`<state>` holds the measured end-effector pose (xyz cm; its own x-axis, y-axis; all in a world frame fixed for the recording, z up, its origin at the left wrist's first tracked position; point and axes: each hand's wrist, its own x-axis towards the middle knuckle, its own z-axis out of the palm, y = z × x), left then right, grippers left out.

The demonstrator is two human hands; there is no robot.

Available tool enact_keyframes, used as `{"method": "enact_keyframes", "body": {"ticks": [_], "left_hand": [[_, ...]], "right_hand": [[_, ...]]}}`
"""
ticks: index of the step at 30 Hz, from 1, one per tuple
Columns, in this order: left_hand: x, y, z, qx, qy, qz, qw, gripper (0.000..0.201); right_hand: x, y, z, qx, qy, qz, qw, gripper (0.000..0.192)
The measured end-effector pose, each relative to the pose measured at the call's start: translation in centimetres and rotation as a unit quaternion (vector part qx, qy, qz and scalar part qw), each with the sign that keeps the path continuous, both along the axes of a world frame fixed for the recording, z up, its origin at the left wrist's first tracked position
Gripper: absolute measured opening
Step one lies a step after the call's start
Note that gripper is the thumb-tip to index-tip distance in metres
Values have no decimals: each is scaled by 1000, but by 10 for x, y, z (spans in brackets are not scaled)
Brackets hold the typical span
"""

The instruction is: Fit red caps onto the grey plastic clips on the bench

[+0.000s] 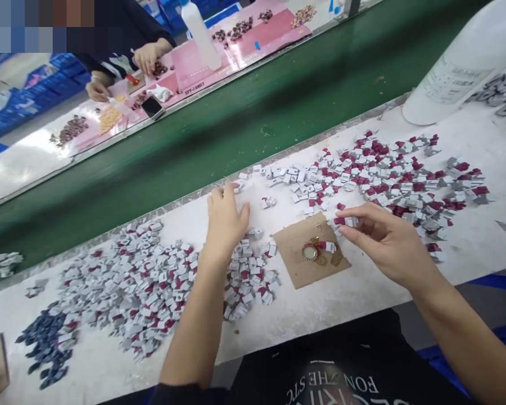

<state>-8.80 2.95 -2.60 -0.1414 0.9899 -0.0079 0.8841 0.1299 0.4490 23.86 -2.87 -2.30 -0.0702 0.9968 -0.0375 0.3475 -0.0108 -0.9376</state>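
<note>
- Piece (346, 221), grey and maroon, sat pinched between thumb and fingertips of the right hand (388, 242), at the far right edge of the cardboard (297, 267).
- Right fingers were bent, thumb on the near side, index finger on the far side; couldn't tell if the piece touched anything below.
- Left hand (226, 216) was over the far side of the white table (287, 315), left of the cardboard, thumb spread from the curled fingers.
- Left fingertips were right by a small pale block (236, 189); couldn't tell whether they gripped it.
- Cardboard lay flat, with a red-rimmed bottle cap (310, 252) on it and another white and maroon part (328, 246) just right of the cap. Shiny brownish stains (337, 259) were there too.
- Left pile (122, 281), grey and maroon, spread wide; dark bits (46, 343) were at its near left.
- Right pile (383, 169), same colours, sat beyond the right hand.
- White bottle (447, 84) stood far right, behind that pile.
- Green strip (236, 140) ran between this table and the far pink-topped one (274, 34).
- Co-worker's hands (147, 56) were at far left, near a phone (152, 107).
</note>
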Motion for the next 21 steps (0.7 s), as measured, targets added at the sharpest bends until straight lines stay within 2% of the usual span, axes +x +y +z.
{"method": "enact_keyframes", "body": {"ticks": [2,4,7,10,12,14,18,21], "left_hand": [[-11,22,-3,1,24,14,1000,40],[-21,37,-6,-20,19,17,999,32],[-30,40,-9,-43,-3,16,999,19],[-29,27,-3,-48,-15,11,999,20],[-24,13,9,-54,-47,12,997,18],[-14,-2,26,-57,-118,13,991,19],[14,-32,51,-26,-279,-36,959,19],[39,-51,53,-24,-364,-62,929,16]], "right_hand": [[-2,1,2,-17,23,0,1000,27],[-2,0,4,-36,39,-2,999,29],[-1,-2,6,-53,54,-11,997,29],[-2,-4,6,-70,92,-24,993,27],[-4,-4,5,-88,134,-29,987,27],[-7,-3,4,-107,176,-31,978,29],[-17,-2,5,-131,242,-38,961,32],[-25,-4,8,-130,274,-22,953,31]]}}
